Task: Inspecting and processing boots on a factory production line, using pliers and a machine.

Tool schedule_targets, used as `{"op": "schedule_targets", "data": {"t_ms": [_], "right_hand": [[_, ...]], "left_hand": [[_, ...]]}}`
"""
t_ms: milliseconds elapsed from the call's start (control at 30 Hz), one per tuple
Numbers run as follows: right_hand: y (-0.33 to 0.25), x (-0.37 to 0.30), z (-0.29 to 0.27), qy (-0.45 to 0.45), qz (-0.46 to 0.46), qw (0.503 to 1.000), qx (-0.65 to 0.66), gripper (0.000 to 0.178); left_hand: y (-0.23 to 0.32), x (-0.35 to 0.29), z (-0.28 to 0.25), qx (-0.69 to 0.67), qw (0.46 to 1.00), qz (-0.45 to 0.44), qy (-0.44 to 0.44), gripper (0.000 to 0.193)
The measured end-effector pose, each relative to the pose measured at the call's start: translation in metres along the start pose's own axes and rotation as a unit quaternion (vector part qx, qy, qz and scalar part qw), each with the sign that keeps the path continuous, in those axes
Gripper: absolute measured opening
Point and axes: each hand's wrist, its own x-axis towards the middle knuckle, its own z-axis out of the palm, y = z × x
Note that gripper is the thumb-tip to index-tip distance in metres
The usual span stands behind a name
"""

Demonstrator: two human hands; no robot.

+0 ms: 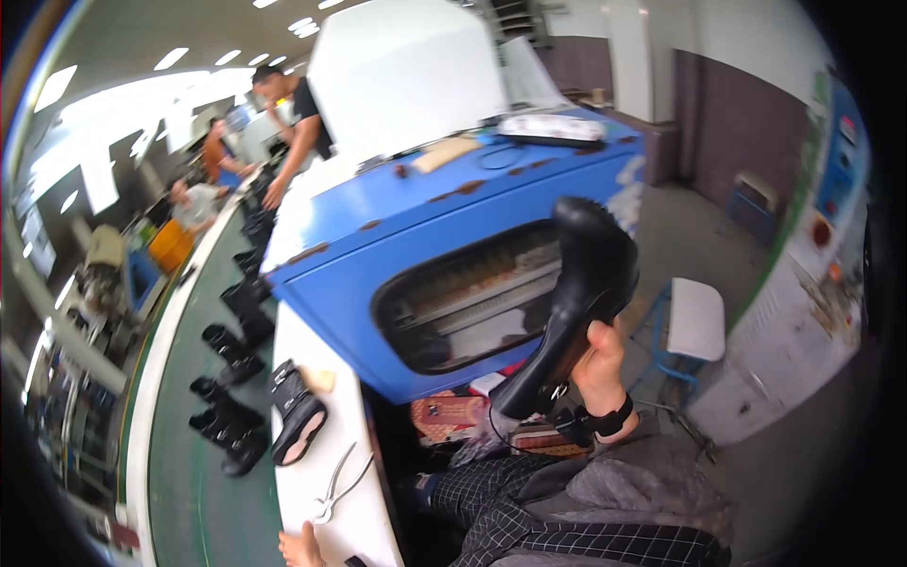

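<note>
My right hand point(601, 376) grips a black boot point(584, 274), its rounded toe up and its shaft slanting down to the left. A small metal buckle shows on the boot near my wrist. At the lower edge my left hand point(300, 546) is only partly in view, its fingers apart and nothing seen in them, beside the white worktop point(350, 425). Just beyond it lie metal pliers point(331, 491) with spread handles. Farther up the worktop, another black buckled boot point(297, 414) lies with its pale sole edge toward me, next to a tan block point(318, 378).
A blue cabinet point(331, 312) with a dark window stands ahead. On the left, a green conveyor belt point(179, 482) carries several black boots point(227, 425); a person point(304, 123) leans over its far end. To the right are a white-topped stool point(696, 317) and a machine panel point(775, 359).
</note>
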Motion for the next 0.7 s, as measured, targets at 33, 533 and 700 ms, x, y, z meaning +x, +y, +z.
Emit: {"op": "schedule_targets", "data": {"t_ms": [33, 533, 700], "right_hand": [[-0.014, -0.001, -0.015, 0.026, -0.016, 0.999, -0.010, 0.066], [-0.282, -0.080, -0.253, 0.355, -0.469, 0.808, -0.037, 0.032], [-0.356, -0.103, -0.286, 0.398, -0.510, 0.758, -0.080, 0.029]], "left_hand": [[0.001, -0.006, 0.005, 0.011, 0.980, 0.051, 0.191, 0.073], [0.165, -0.173, -0.108, -0.436, 0.706, 0.555, 0.050, 0.056], [0.192, -0.208, -0.116, -0.441, 0.687, 0.578, 0.005, 0.055]]}}
